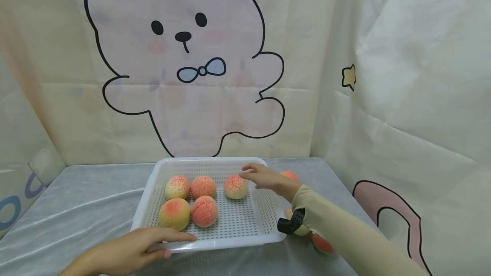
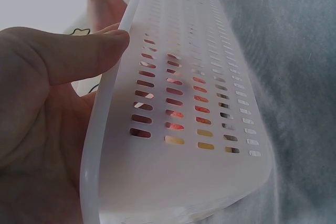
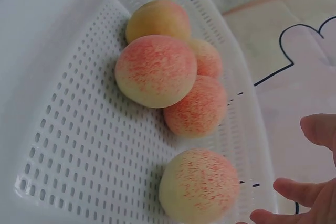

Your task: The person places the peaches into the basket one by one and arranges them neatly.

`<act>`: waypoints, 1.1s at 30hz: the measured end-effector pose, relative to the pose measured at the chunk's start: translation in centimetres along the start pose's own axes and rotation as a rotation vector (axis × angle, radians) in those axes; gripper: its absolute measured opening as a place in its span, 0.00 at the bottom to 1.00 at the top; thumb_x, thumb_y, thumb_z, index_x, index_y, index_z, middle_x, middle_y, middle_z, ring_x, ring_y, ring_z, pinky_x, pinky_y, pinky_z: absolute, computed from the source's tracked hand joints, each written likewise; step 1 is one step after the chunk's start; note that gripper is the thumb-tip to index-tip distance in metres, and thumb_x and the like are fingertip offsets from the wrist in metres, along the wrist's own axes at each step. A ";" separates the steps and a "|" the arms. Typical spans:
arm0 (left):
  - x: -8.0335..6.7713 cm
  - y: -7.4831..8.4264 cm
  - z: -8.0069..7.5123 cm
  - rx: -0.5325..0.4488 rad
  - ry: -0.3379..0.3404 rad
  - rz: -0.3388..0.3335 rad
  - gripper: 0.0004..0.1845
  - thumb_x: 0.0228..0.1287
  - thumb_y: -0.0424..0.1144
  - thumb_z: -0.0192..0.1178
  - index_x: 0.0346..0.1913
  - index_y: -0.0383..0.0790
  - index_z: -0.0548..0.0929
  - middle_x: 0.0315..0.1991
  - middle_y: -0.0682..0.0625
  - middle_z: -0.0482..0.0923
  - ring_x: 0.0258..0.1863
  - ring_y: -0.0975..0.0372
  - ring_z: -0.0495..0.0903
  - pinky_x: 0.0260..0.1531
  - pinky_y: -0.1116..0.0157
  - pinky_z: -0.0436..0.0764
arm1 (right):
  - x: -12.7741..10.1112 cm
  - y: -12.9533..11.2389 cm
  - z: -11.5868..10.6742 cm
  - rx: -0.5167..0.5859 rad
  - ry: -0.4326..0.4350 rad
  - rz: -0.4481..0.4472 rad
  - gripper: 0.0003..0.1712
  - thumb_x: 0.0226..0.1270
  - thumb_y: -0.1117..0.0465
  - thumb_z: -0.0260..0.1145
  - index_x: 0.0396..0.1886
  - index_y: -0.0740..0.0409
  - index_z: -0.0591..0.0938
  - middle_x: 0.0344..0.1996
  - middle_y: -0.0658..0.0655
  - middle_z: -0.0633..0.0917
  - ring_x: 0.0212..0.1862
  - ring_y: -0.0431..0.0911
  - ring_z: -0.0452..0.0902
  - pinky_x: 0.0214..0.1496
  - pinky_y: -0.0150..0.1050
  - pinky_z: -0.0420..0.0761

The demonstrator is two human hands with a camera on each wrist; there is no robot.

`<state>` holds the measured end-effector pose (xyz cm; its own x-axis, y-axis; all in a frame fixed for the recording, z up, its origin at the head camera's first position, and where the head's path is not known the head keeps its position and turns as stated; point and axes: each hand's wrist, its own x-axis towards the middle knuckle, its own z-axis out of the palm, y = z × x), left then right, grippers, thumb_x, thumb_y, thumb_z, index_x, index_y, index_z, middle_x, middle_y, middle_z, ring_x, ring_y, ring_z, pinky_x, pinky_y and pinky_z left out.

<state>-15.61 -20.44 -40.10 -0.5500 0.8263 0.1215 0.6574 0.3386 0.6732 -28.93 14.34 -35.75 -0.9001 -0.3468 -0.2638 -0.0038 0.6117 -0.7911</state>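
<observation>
A white perforated plastic basket point(image 1: 245, 220) holds several peaches, pink-red over pale yellow. My left hand point(image 1: 130, 246) grips its near rim toward the left corner, with the thumb point(image 2: 89, 51) against the outer side and the fingers over the rim. Above the basket's right part is my right hand point(image 1: 266, 178), its fingers spread and nothing in them. Just left of those fingertips lies one speckled peach point(image 1: 235, 187), apart from the others. A yellower peach point(image 1: 174, 214) and a red one point(image 1: 204, 211) sit side by side nearer the left hand.
Right of the basket, partly behind the right forearm, a far peach point(image 1: 289, 176), a pale one point(image 1: 301, 228) and a red one point(image 1: 322, 244) lie on the grey cloth point(image 1: 96, 208). A printed curtain point(image 1: 299, 110) hangs behind the table, and another stands to the right.
</observation>
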 end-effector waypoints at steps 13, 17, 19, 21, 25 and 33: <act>-0.1 0.1 0.0 -0.025 -0.005 -0.023 0.23 0.78 0.47 0.51 0.73 0.57 0.72 0.69 0.58 0.75 0.68 0.74 0.70 0.59 0.74 0.76 | -3.0 -0.2 -3.5 0.096 -0.022 -0.094 0.31 0.81 0.47 0.53 0.75 0.56 0.65 0.75 0.66 0.66 0.73 0.64 0.66 0.70 0.56 0.73; 0.0 0.1 0.0 -0.018 -0.006 -0.025 0.23 0.78 0.47 0.51 0.73 0.57 0.72 0.69 0.59 0.75 0.68 0.73 0.70 0.59 0.74 0.76 | -3.8 0.1 -4.7 0.104 -0.009 -0.110 0.32 0.81 0.47 0.53 0.76 0.57 0.64 0.74 0.68 0.66 0.73 0.65 0.65 0.70 0.56 0.73; 0.0 0.2 0.0 -0.014 -0.005 -0.023 0.23 0.78 0.47 0.51 0.73 0.57 0.72 0.69 0.58 0.75 0.69 0.73 0.70 0.60 0.73 0.76 | -4.2 0.3 -5.4 0.088 -0.009 -0.121 0.33 0.81 0.47 0.52 0.76 0.58 0.63 0.74 0.69 0.66 0.73 0.66 0.65 0.70 0.56 0.74; 0.0 0.2 -0.1 -0.011 -0.004 -0.019 0.23 0.78 0.47 0.51 0.73 0.56 0.72 0.69 0.58 0.75 0.69 0.72 0.70 0.60 0.73 0.76 | -4.5 0.5 -5.9 0.079 -0.013 -0.127 0.33 0.81 0.47 0.51 0.76 0.59 0.63 0.74 0.69 0.66 0.73 0.66 0.65 0.70 0.56 0.74; 0.0 0.3 -0.1 0.002 -0.001 -0.001 0.23 0.79 0.46 0.51 0.73 0.55 0.72 0.69 0.58 0.75 0.69 0.72 0.70 0.60 0.72 0.77 | -5.3 1.0 -6.8 0.056 -0.020 -0.145 0.34 0.82 0.46 0.50 0.77 0.60 0.62 0.75 0.71 0.64 0.73 0.66 0.64 0.69 0.56 0.74; 0.0 0.4 -0.1 -0.016 -0.013 -0.029 0.23 0.78 0.48 0.51 0.73 0.57 0.72 0.69 0.58 0.75 0.66 0.74 0.71 0.58 0.73 0.77 | -7.0 3.1 -7.8 0.073 -0.010 -0.154 0.33 0.82 0.47 0.50 0.76 0.62 0.63 0.74 0.71 0.67 0.73 0.66 0.66 0.69 0.54 0.75</act>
<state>-15.46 -20.38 -39.75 -0.5617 0.8222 0.0919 0.6327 0.3553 0.6881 -26.06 24.21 -32.01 -0.8870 -0.4397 -0.1411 -0.1095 0.4971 -0.8608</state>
